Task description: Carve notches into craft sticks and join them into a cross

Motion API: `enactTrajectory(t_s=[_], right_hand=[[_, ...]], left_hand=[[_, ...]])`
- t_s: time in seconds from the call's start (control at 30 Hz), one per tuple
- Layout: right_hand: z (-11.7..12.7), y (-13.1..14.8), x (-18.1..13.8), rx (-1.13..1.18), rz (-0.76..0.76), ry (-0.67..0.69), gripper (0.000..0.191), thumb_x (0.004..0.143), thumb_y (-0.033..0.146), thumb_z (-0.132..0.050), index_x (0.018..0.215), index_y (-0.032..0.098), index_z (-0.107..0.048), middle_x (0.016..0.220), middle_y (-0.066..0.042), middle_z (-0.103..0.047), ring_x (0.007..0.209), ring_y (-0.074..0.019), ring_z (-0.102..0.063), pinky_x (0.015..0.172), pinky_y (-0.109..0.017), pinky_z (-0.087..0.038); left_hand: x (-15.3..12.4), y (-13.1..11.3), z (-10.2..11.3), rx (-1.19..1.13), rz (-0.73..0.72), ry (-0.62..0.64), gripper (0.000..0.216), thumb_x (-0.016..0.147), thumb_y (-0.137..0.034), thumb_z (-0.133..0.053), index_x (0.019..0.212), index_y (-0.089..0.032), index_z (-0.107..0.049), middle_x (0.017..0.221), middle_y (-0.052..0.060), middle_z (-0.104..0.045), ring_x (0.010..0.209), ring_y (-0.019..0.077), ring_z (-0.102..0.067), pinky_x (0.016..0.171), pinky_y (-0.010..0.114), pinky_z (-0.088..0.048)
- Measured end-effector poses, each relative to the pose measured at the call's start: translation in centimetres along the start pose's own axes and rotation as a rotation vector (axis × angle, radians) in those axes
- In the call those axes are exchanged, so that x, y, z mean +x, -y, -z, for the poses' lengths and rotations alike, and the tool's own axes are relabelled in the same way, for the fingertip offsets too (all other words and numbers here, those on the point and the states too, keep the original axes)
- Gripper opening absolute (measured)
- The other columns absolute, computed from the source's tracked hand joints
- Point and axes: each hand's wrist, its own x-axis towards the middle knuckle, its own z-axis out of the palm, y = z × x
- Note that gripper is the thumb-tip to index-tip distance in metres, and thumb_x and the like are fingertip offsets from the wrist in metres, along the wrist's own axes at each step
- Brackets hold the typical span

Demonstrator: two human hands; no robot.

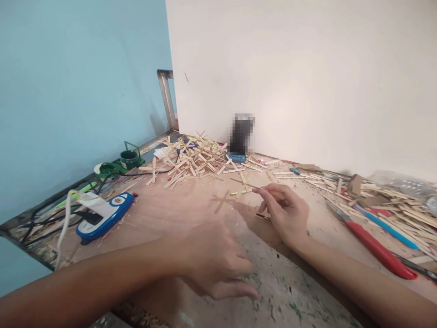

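Note:
My right hand is raised over the middle of the table, its thumb and fingertips pinched on a cross of wooden craft sticks. The cross is held by the end of one stick, and its shadow falls on the tabletop to the left. A small dark thin piece shows just under this hand. Closer to me, my left hand is blurred, back upward. Its thumb stands apart from the bent index finger, with nothing visible between them; the other fingers are mostly hidden.
Many crossed sticks are heaped at the back, before a pixelated dark object. On the left lie a blue-and-white device and a green tape dispenser. To the right are a red-handled knife, a blue tool and loose sticks.

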Motion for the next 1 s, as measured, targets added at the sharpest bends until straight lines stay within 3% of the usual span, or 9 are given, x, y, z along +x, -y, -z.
enactTrajectory(t_s=[0.33,0.73,1.0], right_hand=[[-0.01,-1.00,0.76,-0.030,0.121,-0.166,0.038,0.093,0.057,-0.080,0.081,0.023,-0.072,0.053,0.004,-0.060,0.045,-0.0136,-0.053,0.050,-0.029,-0.048],[0.22,-0.80,0.74,-0.081,0.228,-0.161,0.025,0.097,0.044,-0.080,0.081,0.025,-0.085,0.064,0.000,-0.072,0.054,-0.0148,-0.058,0.054,-0.030,-0.052],[0.44,-0.70,0.87,-0.106,0.259,-0.184,0.024,0.097,0.037,-0.079,0.079,0.023,-0.085,0.070,-0.001,-0.077,0.051,-0.0129,-0.056,0.049,-0.029,-0.046]], left_hand=[[-0.02,0.14,-0.12,0.019,-0.018,-0.009,0.054,0.105,-0.051,-0.073,0.063,-0.022,-0.054,0.055,-0.003,-0.063,0.044,0.0151,-0.050,0.043,0.037,-0.032],[-0.13,0.10,-0.10,0.037,-0.032,-0.004,0.053,0.105,-0.050,-0.073,0.063,-0.022,-0.057,0.055,-0.004,-0.062,0.045,0.0142,-0.051,0.043,0.037,-0.034],[-0.02,0.01,-0.15,0.035,-0.034,0.004,0.052,0.105,-0.048,-0.073,0.063,-0.021,-0.056,0.055,-0.004,-0.062,0.045,0.0142,-0.051,0.043,0.037,-0.035]])
